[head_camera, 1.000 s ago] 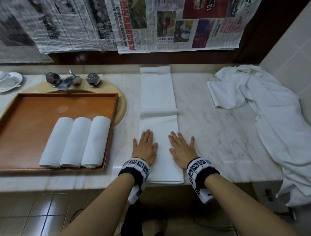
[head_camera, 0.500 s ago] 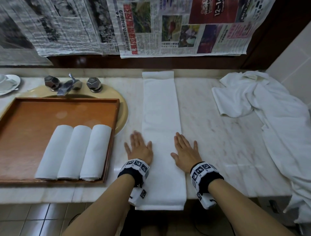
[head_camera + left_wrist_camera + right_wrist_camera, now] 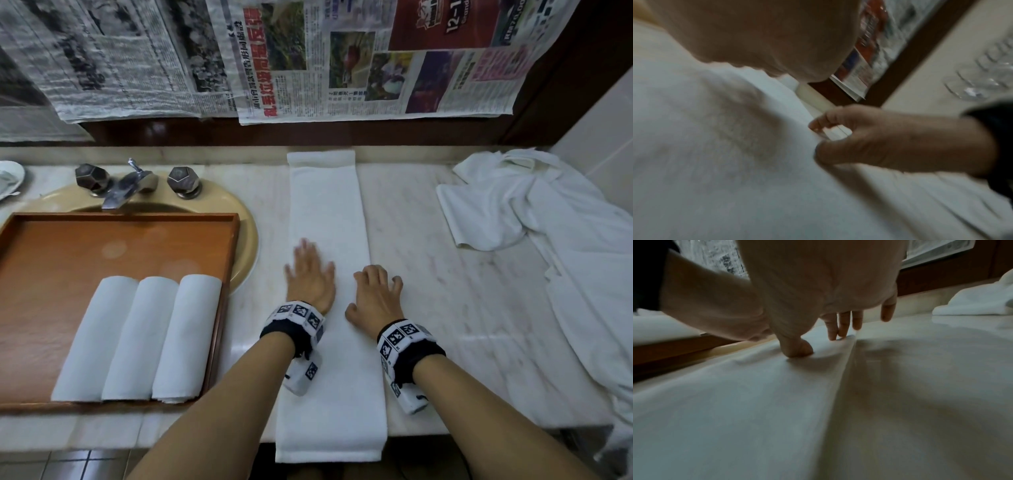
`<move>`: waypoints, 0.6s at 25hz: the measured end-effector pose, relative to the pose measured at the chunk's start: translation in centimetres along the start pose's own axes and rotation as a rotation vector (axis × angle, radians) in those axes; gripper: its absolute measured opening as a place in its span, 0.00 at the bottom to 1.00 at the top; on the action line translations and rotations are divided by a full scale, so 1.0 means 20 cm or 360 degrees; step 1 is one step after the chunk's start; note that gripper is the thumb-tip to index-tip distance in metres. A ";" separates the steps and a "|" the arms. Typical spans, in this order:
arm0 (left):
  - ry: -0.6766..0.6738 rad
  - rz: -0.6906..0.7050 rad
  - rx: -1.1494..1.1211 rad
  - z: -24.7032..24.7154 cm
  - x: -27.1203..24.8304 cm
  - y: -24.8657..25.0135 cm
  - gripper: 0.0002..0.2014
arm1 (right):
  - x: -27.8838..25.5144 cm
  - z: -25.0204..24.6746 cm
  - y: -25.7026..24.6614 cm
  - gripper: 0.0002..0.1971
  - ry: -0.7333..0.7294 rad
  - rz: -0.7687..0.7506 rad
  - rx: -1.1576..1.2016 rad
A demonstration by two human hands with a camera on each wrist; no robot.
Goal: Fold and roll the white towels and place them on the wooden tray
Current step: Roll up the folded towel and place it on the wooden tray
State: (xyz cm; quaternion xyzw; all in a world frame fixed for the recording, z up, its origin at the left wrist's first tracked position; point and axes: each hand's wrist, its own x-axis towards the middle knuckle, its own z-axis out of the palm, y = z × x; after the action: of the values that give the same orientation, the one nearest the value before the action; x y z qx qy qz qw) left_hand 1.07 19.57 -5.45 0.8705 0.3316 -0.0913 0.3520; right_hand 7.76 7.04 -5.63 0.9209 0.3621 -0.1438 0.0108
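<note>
1. Since a second ago the long folded towel [image 3: 330,308] has been opened out: the fold across its middle is gone, and it now runs as one narrow strip from the back wall at 12 o'clock to the front edge of the counter [image 3: 455,325], where its near end hangs over at 6 o'clock.
2. Both hands have shifted from the strip's middle toward its sides.
3. Left hand [image 3: 310,277] lies flat on the towel's left edge, fingers straight and slightly spread, blurred with motion; its grip is wide and holds nothing.
4. Right hand [image 3: 375,294] rests on the towel's right edge with the fingers bent; in the right wrist view the fingertips [image 3: 835,335] and thumb press into the cloth at the edge. Whether they pinch the towel or only press on it cannot be told.
5. At 9 o'clock the wooden tray [image 3: 120,219] sits partly over the beige sink [image 3: 245,222], with three rolled towels [image 3: 137,339] lying side by side, touching, in its near right corner.
6. At 3 o'clock a heap of unfolded white towels [image 3: 534,219] lies on the counter, well apart from the hands.
7. Newspaper sheets [image 3: 342,61] hang across the wall at 12 o'clock, above the tap [image 3: 128,185].
</note>
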 end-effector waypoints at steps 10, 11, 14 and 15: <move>-0.0025 0.0107 0.0333 -0.12 0.14 -0.12 0.30 | 0.04 0.04 0.00 0.42 -0.0436 -0.0093 0.0115; -0.0132 0.0275 0.0400 -0.09 0.11 -0.11 0.30 | 0.04 0.04 0.00 0.42 -0.0440 -0.0096 0.0117; -0.0218 0.0309 0.0550 -0.05 0.10 -0.17 0.30 | 0.08 0.02 -0.01 0.41 -0.0463 -0.0105 0.0145; -0.0209 0.0278 0.0584 -0.06 0.13 -0.18 0.30 | 0.11 0.02 -0.01 0.42 -0.0462 -0.0106 0.0154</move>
State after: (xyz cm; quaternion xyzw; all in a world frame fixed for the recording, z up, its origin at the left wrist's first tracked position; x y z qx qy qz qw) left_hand 0.72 23.68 -7.56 0.9376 0.2091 -0.1758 0.2150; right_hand 9.05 8.48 -6.52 0.8774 0.3797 -0.2930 0.0140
